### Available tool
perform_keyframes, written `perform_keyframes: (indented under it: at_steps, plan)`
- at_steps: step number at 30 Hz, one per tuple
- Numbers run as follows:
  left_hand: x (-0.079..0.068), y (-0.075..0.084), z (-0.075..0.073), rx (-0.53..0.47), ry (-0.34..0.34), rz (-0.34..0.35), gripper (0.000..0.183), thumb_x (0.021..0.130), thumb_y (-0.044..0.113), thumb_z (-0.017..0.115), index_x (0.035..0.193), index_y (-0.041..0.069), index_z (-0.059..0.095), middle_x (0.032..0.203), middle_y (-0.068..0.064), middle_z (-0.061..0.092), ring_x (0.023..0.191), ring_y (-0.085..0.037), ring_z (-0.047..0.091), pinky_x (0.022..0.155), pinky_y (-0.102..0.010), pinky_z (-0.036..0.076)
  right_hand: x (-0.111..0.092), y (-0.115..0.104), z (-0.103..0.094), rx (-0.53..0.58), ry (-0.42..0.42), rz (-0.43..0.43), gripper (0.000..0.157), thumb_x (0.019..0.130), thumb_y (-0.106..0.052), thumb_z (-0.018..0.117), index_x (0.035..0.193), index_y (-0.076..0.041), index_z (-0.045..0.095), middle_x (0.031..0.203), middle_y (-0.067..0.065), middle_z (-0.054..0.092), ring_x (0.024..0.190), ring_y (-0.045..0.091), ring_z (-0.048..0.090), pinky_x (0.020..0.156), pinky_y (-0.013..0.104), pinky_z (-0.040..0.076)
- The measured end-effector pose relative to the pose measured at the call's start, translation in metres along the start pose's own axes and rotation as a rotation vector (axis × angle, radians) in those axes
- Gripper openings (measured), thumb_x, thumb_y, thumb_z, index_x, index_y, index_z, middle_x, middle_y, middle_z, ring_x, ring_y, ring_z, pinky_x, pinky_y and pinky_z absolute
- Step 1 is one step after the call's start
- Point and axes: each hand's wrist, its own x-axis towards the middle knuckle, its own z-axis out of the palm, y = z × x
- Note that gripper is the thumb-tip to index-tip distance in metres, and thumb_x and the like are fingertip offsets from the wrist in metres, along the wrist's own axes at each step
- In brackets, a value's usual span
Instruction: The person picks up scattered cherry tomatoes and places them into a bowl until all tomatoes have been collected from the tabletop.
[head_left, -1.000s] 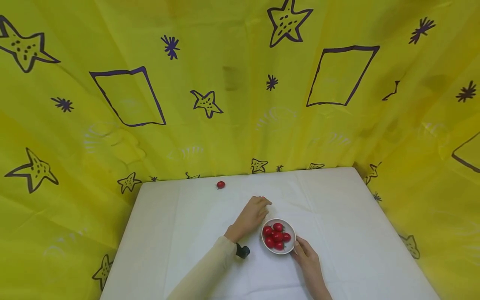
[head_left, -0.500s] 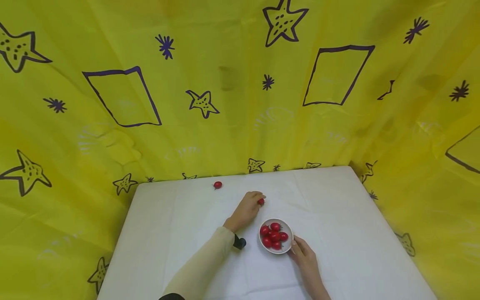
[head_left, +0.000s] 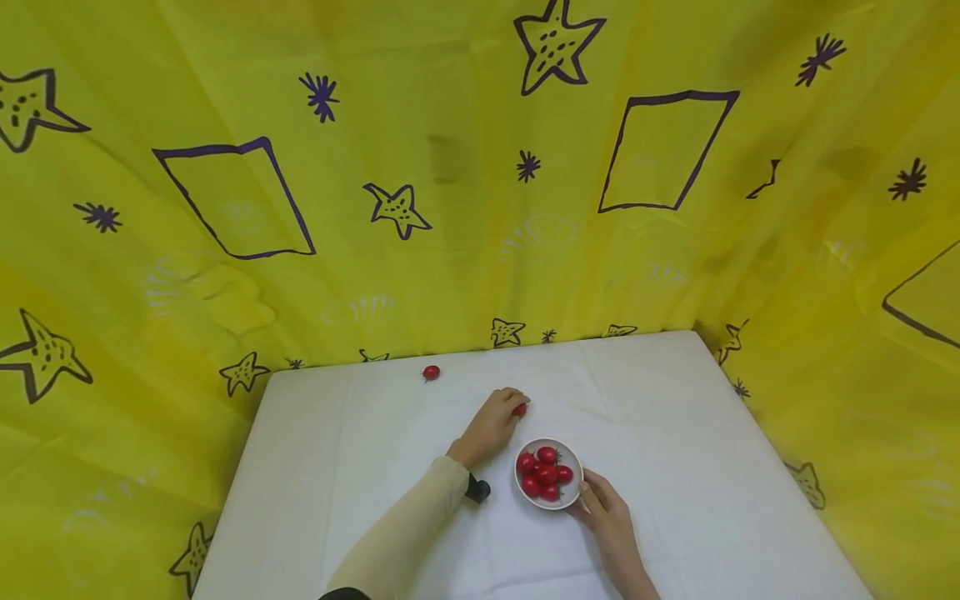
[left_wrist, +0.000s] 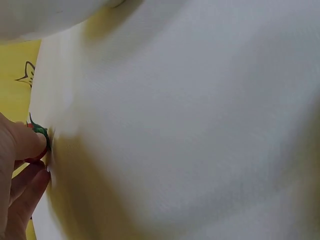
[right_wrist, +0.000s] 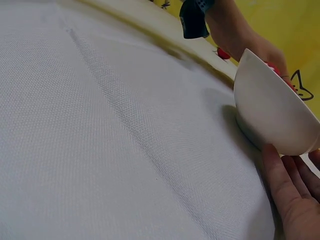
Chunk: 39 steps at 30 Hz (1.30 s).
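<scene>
Near the middle of the table, my left hand (head_left: pixel 489 427) pinches a small red cherry tomato (head_left: pixel 521 410) between thumb and fingertips. Its green stem end (left_wrist: pixel 41 131) shows beside the thumb in the left wrist view, close to the cloth. My right hand (head_left: pixel 611 521) holds a small white bowl (right_wrist: pixel 275 105), thumb at the rim and fingers under its side. The bowl is just in front of the left hand. Several cherry tomatoes (head_left: pixel 547 474) are heaped inside it, some with green stems.
Another cherry tomato (head_left: pixel 431 372) lies by itself near the table's back edge, left of centre. White cloth covers the table (head_left: pixel 697 450). A yellow curtain (head_left: pixel 450 275) with drawn stars and shapes surrounds the back and sides. The left wrist wears a black strap device (head_left: pixel 477 489).
The left hand has drawn slightly back and now has the tomato between its fingertips, where only a speck of red showed before. The right hand stays on the bowl. The head view has shifted slightly.
</scene>
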Motion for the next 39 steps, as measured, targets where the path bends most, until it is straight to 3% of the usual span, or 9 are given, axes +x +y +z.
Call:
perform_keyframes:
  at_steps: [17, 25, 30, 34, 39]
  plan:
    - [-0.004, -0.007, 0.004, -0.033, 0.057, 0.018, 0.030, 0.104, 0.014, 0.064, 0.134, 0.012, 0.066, 0.131, -0.005, 0.065, 0.125, -0.020, 0.060, 0.112, -0.032, 0.052, -0.001, -0.002, -0.001, -0.051, 0.022, 0.001, 0.054, 0.110, -0.031, 0.053, 0.152, 0.002, 0.045, 0.157, 0.029, 0.045, 0.113, -0.013, 0.059, 0.095, 0.030, 0.062]
    - [-0.015, -0.006, 0.002, -0.084, 0.057, -0.022, 0.031, 0.103, 0.015, 0.065, 0.135, 0.014, 0.066, 0.132, -0.003, 0.064, 0.125, -0.019, 0.059, 0.112, -0.032, 0.052, 0.000, 0.002, 0.000, -0.054, 0.018, -0.012, 0.053, 0.110, -0.032, 0.052, 0.151, 0.002, 0.046, 0.157, 0.028, 0.045, 0.111, -0.014, 0.059, 0.095, 0.028, 0.061]
    - [-0.020, -0.003, 0.000, -0.123, 0.108, -0.003, 0.030, 0.103, 0.015, 0.066, 0.133, 0.013, 0.067, 0.129, -0.002, 0.064, 0.122, -0.019, 0.059, 0.110, -0.034, 0.053, 0.000, 0.004, 0.001, -0.060, 0.019, -0.029, 0.054, 0.110, -0.031, 0.052, 0.150, 0.004, 0.045, 0.155, 0.031, 0.046, 0.111, -0.014, 0.059, 0.095, 0.028, 0.061]
    - [-0.026, 0.004, -0.005, -0.184, 0.130, -0.026, 0.030, 0.102, 0.017, 0.067, 0.132, 0.015, 0.067, 0.128, -0.001, 0.064, 0.121, -0.017, 0.059, 0.109, -0.034, 0.053, 0.001, 0.003, 0.002, -0.065, 0.016, -0.004, 0.054, 0.110, -0.032, 0.052, 0.151, 0.002, 0.044, 0.157, 0.028, 0.045, 0.113, -0.014, 0.058, 0.097, 0.027, 0.060]
    - [-0.035, 0.017, -0.012, -0.251, 0.142, -0.038, 0.031, 0.101, 0.018, 0.070, 0.131, 0.016, 0.068, 0.126, 0.001, 0.064, 0.118, -0.014, 0.059, 0.107, -0.033, 0.054, 0.001, 0.003, 0.003, -0.091, 0.015, 0.030, 0.054, 0.110, -0.034, 0.051, 0.152, -0.001, 0.044, 0.159, 0.025, 0.045, 0.126, 0.000, 0.061, 0.099, 0.026, 0.059]
